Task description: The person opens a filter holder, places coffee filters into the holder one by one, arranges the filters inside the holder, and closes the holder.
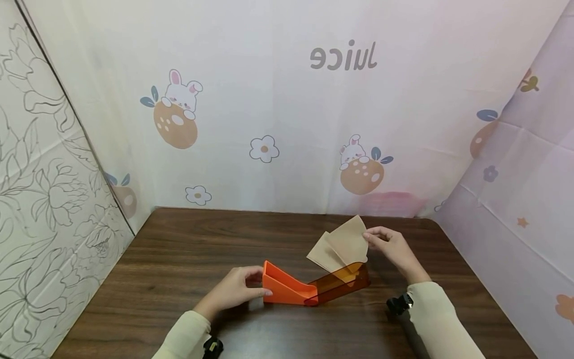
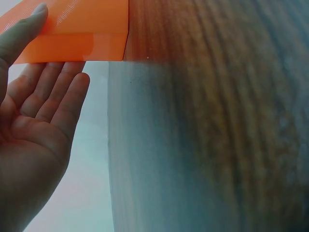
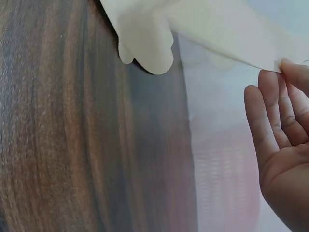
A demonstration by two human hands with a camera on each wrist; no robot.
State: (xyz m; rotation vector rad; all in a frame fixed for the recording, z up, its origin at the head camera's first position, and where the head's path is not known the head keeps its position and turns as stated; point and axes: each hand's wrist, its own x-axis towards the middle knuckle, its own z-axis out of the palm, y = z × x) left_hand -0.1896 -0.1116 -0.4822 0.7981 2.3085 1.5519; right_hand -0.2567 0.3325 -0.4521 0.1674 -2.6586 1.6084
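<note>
An orange holder (image 1: 287, 289) with a hinged-out translucent brown cover (image 1: 343, 284) sits on the table. My left hand (image 1: 235, 288) grips its left end, thumb on the near face and fingers on the far side; the left wrist view shows the thumb (image 2: 26, 31) on the orange wall. Behind the brown cover lie tan paper coffee filters (image 1: 327, 254), fanned out and partly seen through it. My right hand (image 1: 394, 249) pinches the upper right edge of one filter (image 3: 227, 38) between thumb and fingertips. That filter is raised at this edge, and a rounded, lobed edge of paper shows in the right wrist view.
The dark wood table (image 1: 193, 249) ends at a printed curtain (image 1: 269, 99) along the back. More patterned cloth hangs at the left (image 1: 54, 174) and right sides. Black wrist cameras (image 1: 399, 303) are strapped at both sleeves.
</note>
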